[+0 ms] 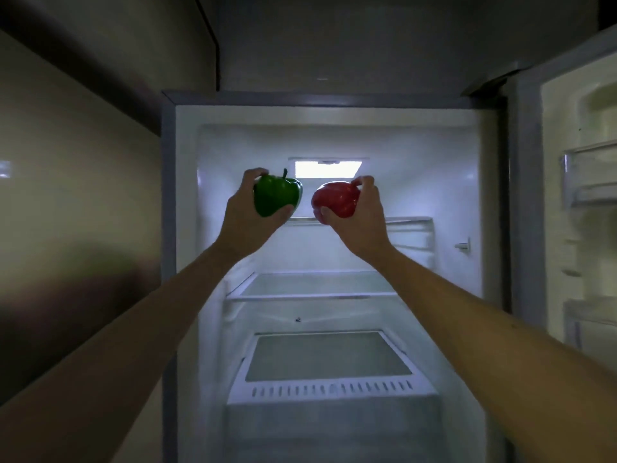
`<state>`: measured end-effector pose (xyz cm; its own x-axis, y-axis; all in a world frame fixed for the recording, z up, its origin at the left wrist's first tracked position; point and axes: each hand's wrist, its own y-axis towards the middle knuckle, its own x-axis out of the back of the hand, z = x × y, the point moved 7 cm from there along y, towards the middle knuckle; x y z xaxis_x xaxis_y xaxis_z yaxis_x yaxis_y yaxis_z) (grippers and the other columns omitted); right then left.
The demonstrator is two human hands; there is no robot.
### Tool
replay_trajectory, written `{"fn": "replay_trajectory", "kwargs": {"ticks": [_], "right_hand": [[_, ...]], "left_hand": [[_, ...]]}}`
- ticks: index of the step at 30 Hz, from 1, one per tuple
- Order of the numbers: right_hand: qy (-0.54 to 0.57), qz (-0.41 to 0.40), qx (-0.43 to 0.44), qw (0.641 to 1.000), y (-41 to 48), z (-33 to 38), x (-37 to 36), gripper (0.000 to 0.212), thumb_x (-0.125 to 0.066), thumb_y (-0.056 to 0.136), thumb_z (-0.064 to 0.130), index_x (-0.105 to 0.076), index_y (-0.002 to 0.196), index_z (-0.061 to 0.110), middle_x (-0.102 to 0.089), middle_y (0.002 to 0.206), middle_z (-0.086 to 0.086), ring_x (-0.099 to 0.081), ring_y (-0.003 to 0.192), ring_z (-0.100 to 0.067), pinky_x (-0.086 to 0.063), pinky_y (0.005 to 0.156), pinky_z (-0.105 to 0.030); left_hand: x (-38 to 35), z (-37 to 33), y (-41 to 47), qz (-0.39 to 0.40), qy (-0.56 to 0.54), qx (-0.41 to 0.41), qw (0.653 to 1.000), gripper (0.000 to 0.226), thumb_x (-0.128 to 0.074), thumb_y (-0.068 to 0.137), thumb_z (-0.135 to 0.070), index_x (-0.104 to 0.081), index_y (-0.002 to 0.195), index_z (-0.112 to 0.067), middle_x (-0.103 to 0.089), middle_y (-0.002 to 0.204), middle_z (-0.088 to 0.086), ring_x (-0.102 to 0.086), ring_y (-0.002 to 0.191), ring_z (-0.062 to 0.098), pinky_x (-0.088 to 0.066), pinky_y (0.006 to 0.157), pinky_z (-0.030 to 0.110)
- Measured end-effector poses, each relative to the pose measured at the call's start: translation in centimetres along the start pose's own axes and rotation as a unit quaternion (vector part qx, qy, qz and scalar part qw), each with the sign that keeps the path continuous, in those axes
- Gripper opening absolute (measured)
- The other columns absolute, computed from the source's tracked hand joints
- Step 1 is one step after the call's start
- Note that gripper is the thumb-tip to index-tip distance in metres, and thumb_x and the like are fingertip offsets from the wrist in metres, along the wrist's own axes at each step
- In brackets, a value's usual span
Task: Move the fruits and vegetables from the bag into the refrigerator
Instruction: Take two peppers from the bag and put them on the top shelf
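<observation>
Head view: my left hand grasps a glossy green bell pepper, my right hand a smooth red bell pepper; slick skins could slip short of the white refrigerator shelf.

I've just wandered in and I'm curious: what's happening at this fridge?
A person is standing at the open refrigerator with both arms stretched out. The left hand grips a green bell pepper and the right hand grips a red bell pepper. Both are held up in front of the top shelf, side by side and apart. Neither pepper rests on a shelf yet. The door stands open on the right. The bag is not in view.
</observation>
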<state>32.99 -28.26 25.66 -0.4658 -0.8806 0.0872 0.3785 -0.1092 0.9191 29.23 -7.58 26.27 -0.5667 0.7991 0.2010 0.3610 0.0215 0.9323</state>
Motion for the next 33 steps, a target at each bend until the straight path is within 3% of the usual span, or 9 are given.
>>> {"fn": "replay_trajectory", "kwargs": {"ticks": [3, 8, 13, 19, 26, 30, 33], "right_hand": [[-0.014, -0.008, 0.007, 1.0, 1.0, -0.4, -0.9, 0.076, -0.084, 0.068, 0.033, -0.039, 0.125, 0.013, -0.047, 0.122, -0.009, -0.05, 0.101, -0.018, -0.045, 0.084, -0.025], [-0.033, -0.015, 0.015, 0.999, 2.2, -1.2, -2.0, 0.075, -0.084, 0.068, 0.034, -0.039, 0.125, 0.012, -0.047, 0.121, -0.009, -0.052, 0.103, -0.021, -0.047, 0.084, -0.027], [-0.056, -0.014, 0.013, 0.998, 3.5, -2.0, -2.7, 0.075, -0.083, 0.071, 0.032, -0.038, 0.127, 0.01, -0.047, 0.125, -0.012, -0.053, 0.108, -0.026, -0.046, 0.086, -0.028], [-0.06, -0.003, 0.001, 0.998, 4.8, -3.2, -3.8, 0.076, -0.083, 0.069, 0.031, -0.035, 0.126, 0.013, -0.046, 0.124, -0.013, -0.054, 0.11, -0.03, -0.051, 0.094, -0.04], [-0.044, 0.041, -0.019, 0.998, 6.2, -4.0, -5.3, 0.069, -0.081, 0.073, 0.027, -0.034, 0.121, 0.012, -0.043, 0.12, -0.014, -0.05, 0.099, -0.024, -0.045, 0.081, -0.027], [-0.069, 0.074, -0.021, 0.995, 6.6, -4.3, -6.2, 0.067, -0.079, 0.073, 0.028, -0.032, 0.117, 0.01, -0.039, 0.108, -0.008, -0.051, 0.096, -0.026, -0.049, 0.083, -0.032], [-0.102, 0.102, -0.029, 0.989, 6.8, -4.7, -6.8, 0.068, -0.078, 0.073, 0.033, -0.031, 0.116, 0.01, -0.043, 0.11, -0.012, -0.053, 0.101, -0.03, -0.047, 0.085, -0.036]], "left_hand": [[-0.2, 0.7, 1.5, -0.011, -0.006, 0.0, 1.0, 0.078, -0.077, 0.066, -0.044, -0.042, 0.13, -0.018, -0.055, 0.118, -0.001, -0.058, 0.104, 0.021, -0.054, 0.083, 0.031], [-1.2, 1.9, 3.0, -0.023, 0.023, 0.003, 0.999, 0.07, -0.081, 0.074, -0.024, -0.041, 0.131, -0.013, -0.055, 0.123, 0.008, -0.054, 0.101, 0.018, -0.049, 0.079, 0.024], [-2.1, 3.7, 4.3, -0.025, 0.023, 0.037, 0.999, 0.068, -0.08, 0.076, -0.024, -0.039, 0.13, -0.018, -0.054, 0.124, 0.005, -0.051, 0.102, 0.018, -0.049, 0.084, 0.027], [-3.4, 4.7, 5.4, -0.024, 0.01, 0.062, 0.998, 0.068, -0.079, 0.077, -0.023, -0.039, 0.131, -0.018, -0.05, 0.123, 0.003, -0.049, 0.102, 0.018, -0.046, 0.083, 0.025], [-4.3, 5.8, 5.9, -0.033, 0.038, 0.094, 0.994, 0.067, -0.076, 0.079, -0.027, -0.037, 0.133, -0.015, -0.053, 0.126, 0.007, -0.048, 0.102, 0.018, -0.044, 0.086, 0.027], [-4.3, 6.6, 6.1, -0.039, 0.077, 0.107, 0.991, 0.065, -0.075, 0.079, -0.03, -0.038, 0.131, -0.014, -0.055, 0.124, 0.009, -0.053, 0.106, 0.024, -0.046, 0.088, 0.031], [-4.5, 7.1, 6.6, -0.028, 0.104, 0.122, 0.987, 0.066, -0.074, 0.08, -0.032, -0.037, 0.13, -0.012, -0.054, 0.124, 0.011, -0.054, 0.112, 0.03, -0.047, 0.096, 0.04]]}}
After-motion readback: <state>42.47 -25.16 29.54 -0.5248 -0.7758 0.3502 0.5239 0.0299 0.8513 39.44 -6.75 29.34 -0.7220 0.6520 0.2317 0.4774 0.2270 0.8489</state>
